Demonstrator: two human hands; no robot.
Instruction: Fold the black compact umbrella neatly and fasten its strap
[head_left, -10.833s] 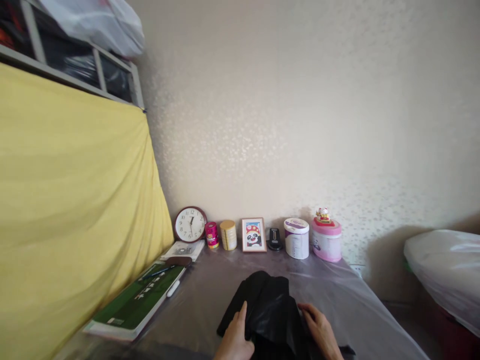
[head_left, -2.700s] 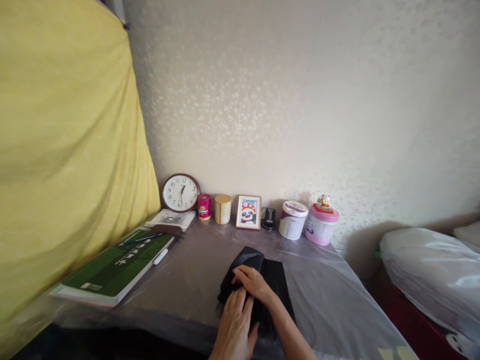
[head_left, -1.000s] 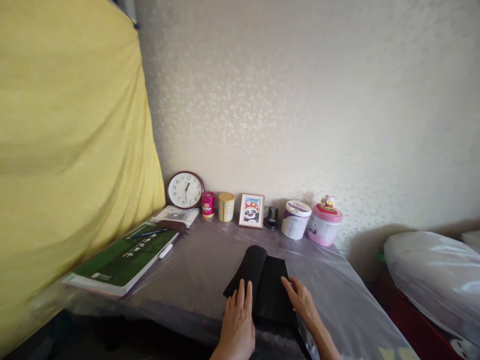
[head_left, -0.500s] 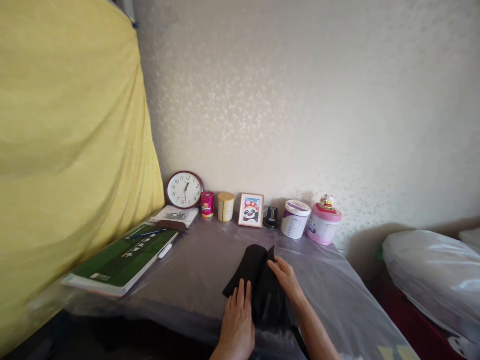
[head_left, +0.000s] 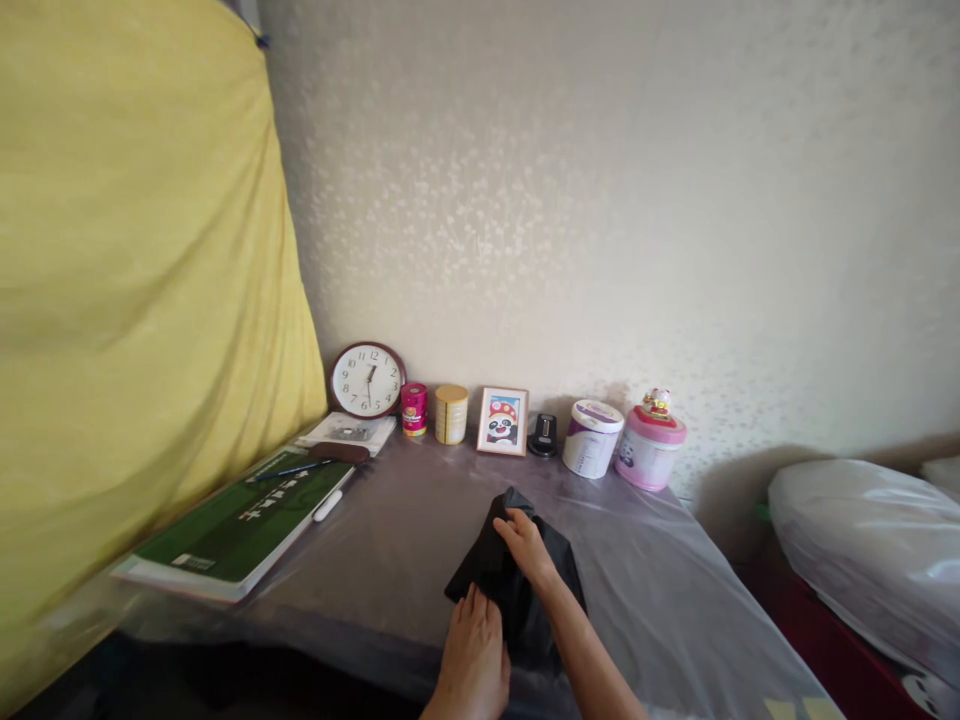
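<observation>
A piece of thin black fabric [head_left: 487, 560], creased and slightly shiny, lies near the front of the covered table; its exact kind does not show. My left hand [head_left: 472, 650] is at its near left edge, fingers bent and pressed together on the fabric. Across the upper part reaches my right hand [head_left: 525, 545], thumb and fingers closed on a fold there. The lower part of the fabric is partly hidden behind both hands and the right forearm.
Along the wall stand a clock [head_left: 368, 380], a pink tin [head_left: 414, 410], a yellow-lidded can [head_left: 451, 415], a framed panda picture [head_left: 502, 421], a black hole punch-like object [head_left: 543, 436] and two tubs [head_left: 592, 440]. A green book [head_left: 232, 530] lies left. Yellow cloth [head_left: 150, 300] hangs beside it.
My right hand has moved left with the fabric's right flap, folding it over toward the middle. My left hand's fingers, stretched flat before, are now bent at the lower left edge.
</observation>
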